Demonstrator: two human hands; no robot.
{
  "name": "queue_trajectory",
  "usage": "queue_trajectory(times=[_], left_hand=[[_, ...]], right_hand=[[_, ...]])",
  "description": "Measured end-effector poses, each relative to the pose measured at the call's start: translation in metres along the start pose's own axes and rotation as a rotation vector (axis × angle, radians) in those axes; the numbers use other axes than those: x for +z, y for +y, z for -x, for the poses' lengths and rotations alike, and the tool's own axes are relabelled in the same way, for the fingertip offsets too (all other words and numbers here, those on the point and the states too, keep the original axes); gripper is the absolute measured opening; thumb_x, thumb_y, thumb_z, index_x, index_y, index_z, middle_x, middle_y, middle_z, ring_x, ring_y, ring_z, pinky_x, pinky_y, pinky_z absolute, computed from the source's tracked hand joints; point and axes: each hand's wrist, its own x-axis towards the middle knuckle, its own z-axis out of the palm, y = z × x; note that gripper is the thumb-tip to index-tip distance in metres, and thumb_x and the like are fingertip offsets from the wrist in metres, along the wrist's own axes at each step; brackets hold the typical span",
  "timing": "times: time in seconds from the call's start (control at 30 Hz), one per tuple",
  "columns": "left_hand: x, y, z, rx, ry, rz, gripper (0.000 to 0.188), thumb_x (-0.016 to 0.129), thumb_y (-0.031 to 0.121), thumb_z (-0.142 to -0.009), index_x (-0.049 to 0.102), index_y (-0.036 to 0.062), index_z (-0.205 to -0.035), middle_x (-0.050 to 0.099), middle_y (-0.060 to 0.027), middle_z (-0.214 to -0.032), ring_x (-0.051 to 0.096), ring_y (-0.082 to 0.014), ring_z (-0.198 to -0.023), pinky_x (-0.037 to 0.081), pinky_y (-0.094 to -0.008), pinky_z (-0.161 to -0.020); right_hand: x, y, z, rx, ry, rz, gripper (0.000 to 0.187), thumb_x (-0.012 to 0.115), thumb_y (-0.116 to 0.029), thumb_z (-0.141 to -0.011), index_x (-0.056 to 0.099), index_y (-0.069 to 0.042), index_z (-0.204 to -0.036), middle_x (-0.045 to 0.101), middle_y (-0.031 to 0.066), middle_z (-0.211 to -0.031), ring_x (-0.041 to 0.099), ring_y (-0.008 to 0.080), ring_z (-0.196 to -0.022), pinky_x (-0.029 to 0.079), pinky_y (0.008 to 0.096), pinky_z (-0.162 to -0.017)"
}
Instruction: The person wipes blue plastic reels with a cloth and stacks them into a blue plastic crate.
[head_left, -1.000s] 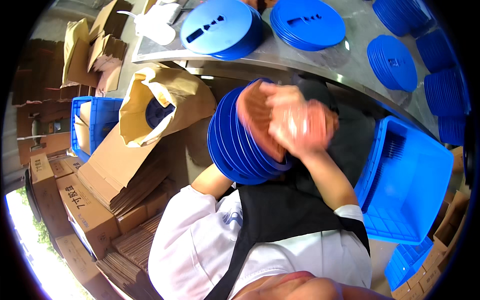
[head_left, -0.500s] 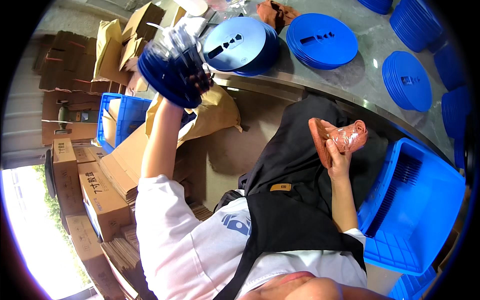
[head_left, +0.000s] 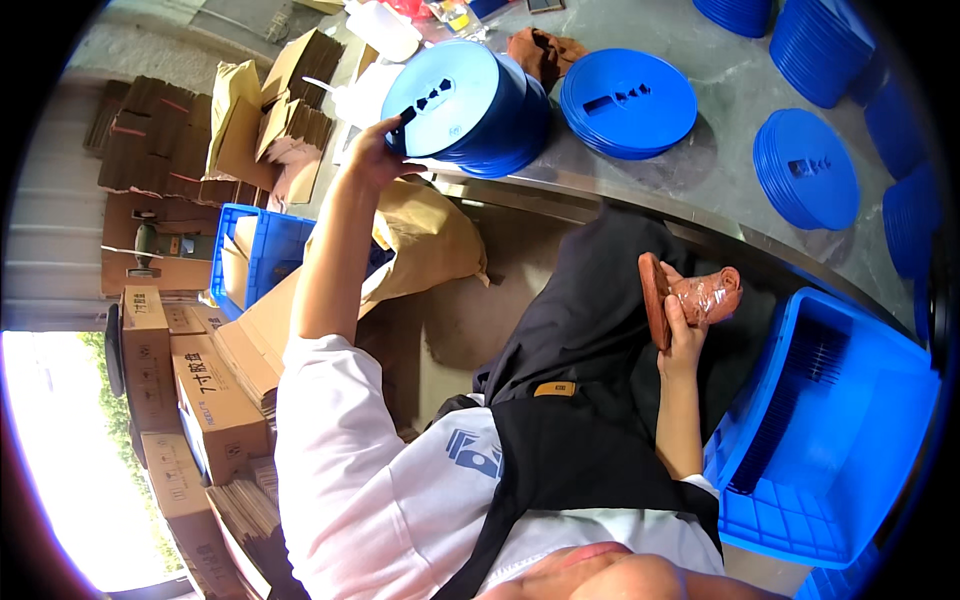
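Note:
My left hand [head_left: 375, 158] reaches to the bench's front edge and grips the left rim of the top blue disc [head_left: 450, 90] on a tall stack. That disc is flat plastic, with a dark slot and small cutouts near its middle. Its fingers lie partly on the rim; those beneath are hidden. In front of my apron, my right hand [head_left: 683, 338] is closed round a reddish-brown piece with a flat, thin face and a lumpy grip [head_left: 708, 297] wrapped in clear film. It is held upright, apart from the bench. To the right of the tall stack stands a lower stack of blue discs [head_left: 628, 105].
More blue disc stacks [head_left: 806, 168] stand on the grey bench [head_left: 690, 180] to the right. A brown cloth [head_left: 540, 55] and a white bottle [head_left: 383, 30] lie behind. A large blue crate [head_left: 850, 430] is at my right; cardboard boxes [head_left: 215, 395] and a yellow sack [head_left: 430, 235] are at left.
My left hand, blurred with blue discs held left of the bench half a second ago, has moved up and right to the tall stack, which looks higher now. My right hand has shifted slightly.

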Motion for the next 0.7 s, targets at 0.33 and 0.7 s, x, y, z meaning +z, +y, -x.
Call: queue_trajectory(times=[0.33,0.7], left_hand=[[0.040,-0.010,-0.002,0.232,-0.015,0.190,0.058,0.019,0.048,-0.098,0.042,0.0114,-0.136,0.044,-0.0134,-0.139,0.042,-0.0408,-0.123,0.018,-0.0732,-0.095],[0.040,-0.015,-0.002,0.147,0.088,0.165,0.063,0.016,0.054,-0.096,0.035,0.0148,-0.141,0.033,-0.0101,-0.148,0.020,-0.0387,-0.136,-0.002,-0.0674,-0.103]], right_hand=[[0.012,-0.004,0.000,-0.040,-0.017,0.049,0.038,0.057,-0.010,-0.087,0.050,0.006,-0.121,0.056,0.0139,-0.122,0.053,0.0208,-0.113,0.038,0.0306,-0.099],[0.011,0.001,-0.002,0.009,-0.008,0.035,0.041,0.059,-0.009,-0.086,0.048,0.006,-0.123,0.057,0.0135,-0.117,0.054,0.0202,-0.108,0.039,0.0317,-0.098]])
